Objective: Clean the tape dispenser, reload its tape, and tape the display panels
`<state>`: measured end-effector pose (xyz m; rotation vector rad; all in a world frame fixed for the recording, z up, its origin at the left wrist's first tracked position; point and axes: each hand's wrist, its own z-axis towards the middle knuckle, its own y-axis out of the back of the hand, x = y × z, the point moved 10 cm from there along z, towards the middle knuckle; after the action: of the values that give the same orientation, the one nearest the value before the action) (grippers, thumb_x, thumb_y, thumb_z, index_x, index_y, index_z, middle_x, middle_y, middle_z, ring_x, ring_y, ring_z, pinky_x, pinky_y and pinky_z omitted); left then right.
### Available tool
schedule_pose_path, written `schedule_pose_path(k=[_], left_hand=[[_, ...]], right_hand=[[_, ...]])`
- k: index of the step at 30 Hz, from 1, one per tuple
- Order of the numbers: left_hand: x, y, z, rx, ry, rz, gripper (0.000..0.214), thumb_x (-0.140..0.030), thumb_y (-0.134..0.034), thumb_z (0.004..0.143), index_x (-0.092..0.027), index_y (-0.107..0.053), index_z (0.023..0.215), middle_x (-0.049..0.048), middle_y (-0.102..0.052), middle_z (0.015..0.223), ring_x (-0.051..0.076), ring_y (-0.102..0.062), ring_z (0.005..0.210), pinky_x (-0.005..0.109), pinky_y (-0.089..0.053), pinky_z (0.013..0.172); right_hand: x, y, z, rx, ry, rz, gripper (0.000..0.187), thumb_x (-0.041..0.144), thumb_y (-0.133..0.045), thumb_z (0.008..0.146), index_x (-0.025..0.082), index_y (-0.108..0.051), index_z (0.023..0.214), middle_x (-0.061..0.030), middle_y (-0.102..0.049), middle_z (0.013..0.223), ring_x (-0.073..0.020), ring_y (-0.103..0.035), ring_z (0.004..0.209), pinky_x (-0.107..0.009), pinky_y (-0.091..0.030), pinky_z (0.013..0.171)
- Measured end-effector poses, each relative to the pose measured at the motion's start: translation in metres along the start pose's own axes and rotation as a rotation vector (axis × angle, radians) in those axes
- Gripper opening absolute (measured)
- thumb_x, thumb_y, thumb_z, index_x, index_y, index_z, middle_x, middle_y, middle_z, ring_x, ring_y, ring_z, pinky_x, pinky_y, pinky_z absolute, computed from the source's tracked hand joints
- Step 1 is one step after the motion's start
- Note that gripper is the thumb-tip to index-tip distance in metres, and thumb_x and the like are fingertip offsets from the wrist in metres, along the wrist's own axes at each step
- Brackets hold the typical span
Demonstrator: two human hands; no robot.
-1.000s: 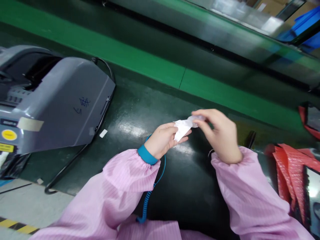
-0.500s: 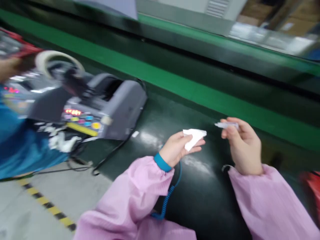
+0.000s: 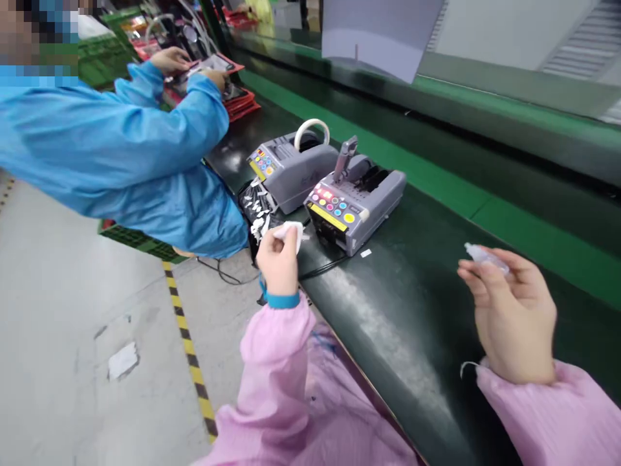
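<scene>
My left hand (image 3: 277, 260) is closed on a crumpled white wipe (image 3: 290, 231), held out to the left near the edge of the dark green bench (image 3: 417, 304), just in front of a grey tape dispenser (image 3: 356, 202) with coloured buttons. My right hand (image 3: 514, 310) stays over the bench on the right, pinching a small clear plastic piece (image 3: 485, 255) between thumb and fingers. Both arms wear pink sleeves; a blue strap circles my left wrist.
A second tape dispenser (image 3: 291, 165) with a tape roll stands behind the first. A co-worker in a blue coat (image 3: 121, 155) sits at the left, handling red trays (image 3: 233, 97). Cut white strips (image 3: 257, 207) hang at the bench edge. Yellow-black tape (image 3: 187, 336) marks the grey floor.
My view has swung left, bringing the dispensers and co-worker in. My left hand moved the wipe left toward the dispensers, away from my right hand, which keeps the clear piece.
</scene>
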<state>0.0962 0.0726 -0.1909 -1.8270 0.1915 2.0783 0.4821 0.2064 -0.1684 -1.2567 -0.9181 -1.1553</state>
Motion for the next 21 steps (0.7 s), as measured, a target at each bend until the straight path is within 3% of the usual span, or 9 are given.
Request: schedule_pose_path(k=[5,8,10,13,17,21], left_hand=[[-0.004,-0.039,-0.012,0.038,-0.131,-0.015,0.031,-0.047,-0.074,0.083,-0.016,-0.073,0.088,0.0076,-0.074,0.093,0.019,-0.07,0.089,0.031,-0.057,0.085],[-0.007,-0.042,-0.029,0.023,-0.196,0.024,0.03,-0.046,-0.069,0.088,-0.017,-0.076,0.09,0.0103,-0.071,0.102,0.021,-0.068,0.101,0.034,-0.056,0.091],[-0.007,-0.042,-0.041,0.024,-0.222,0.054,0.028,-0.044,-0.068,0.089,-0.017,-0.077,0.092,0.011,-0.068,0.108,0.023,-0.066,0.106,0.036,-0.054,0.096],[-0.01,-0.045,-0.056,0.071,-0.293,0.14,0.027,-0.036,-0.06,0.096,-0.018,-0.077,0.106,0.0136,-0.063,0.124,0.024,-0.06,0.118,0.041,-0.048,0.106],[-0.018,-0.054,-0.07,0.129,-0.428,0.475,0.034,-0.021,-0.047,0.099,-0.021,-0.073,0.122,0.0172,-0.048,0.145,0.031,-0.045,0.135,0.052,-0.037,0.114],[-0.021,-0.057,-0.073,0.117,-0.405,0.586,0.037,-0.021,-0.046,0.1,-0.023,-0.069,0.128,0.0168,-0.038,0.154,0.034,-0.035,0.141,0.057,-0.031,0.116]], right_hand=[[0.027,-0.106,0.005,0.163,0.196,0.125,0.03,0.034,-0.078,0.085,0.026,-0.059,0.106,-0.0013,-0.065,0.109,-0.0184,-0.072,0.102,-0.041,-0.056,0.1],[0.04,-0.159,0.014,0.256,0.424,0.105,0.027,0.038,-0.07,0.091,0.026,-0.055,0.11,-0.0063,-0.06,0.116,-0.0238,-0.072,0.105,-0.048,-0.055,0.102],[0.041,-0.181,0.021,0.283,0.547,0.063,0.025,0.038,-0.066,0.094,0.025,-0.054,0.111,-0.0085,-0.056,0.118,-0.0256,-0.071,0.107,-0.047,-0.055,0.101],[0.026,-0.2,0.03,0.303,0.573,-0.028,0.023,0.039,-0.06,0.097,0.025,-0.051,0.113,-0.0095,-0.055,0.119,-0.0237,-0.073,0.099,-0.042,-0.059,0.092],[0.011,-0.202,0.034,0.288,0.532,-0.173,0.024,0.042,-0.054,0.1,0.025,-0.048,0.116,-0.0107,-0.056,0.124,-0.018,-0.073,0.078,-0.036,-0.061,0.074],[0.012,-0.2,0.034,0.274,0.55,-0.225,0.026,0.045,-0.055,0.1,0.025,-0.049,0.116,-0.0112,-0.056,0.124,-0.0174,-0.072,0.074,-0.034,-0.059,0.068]])
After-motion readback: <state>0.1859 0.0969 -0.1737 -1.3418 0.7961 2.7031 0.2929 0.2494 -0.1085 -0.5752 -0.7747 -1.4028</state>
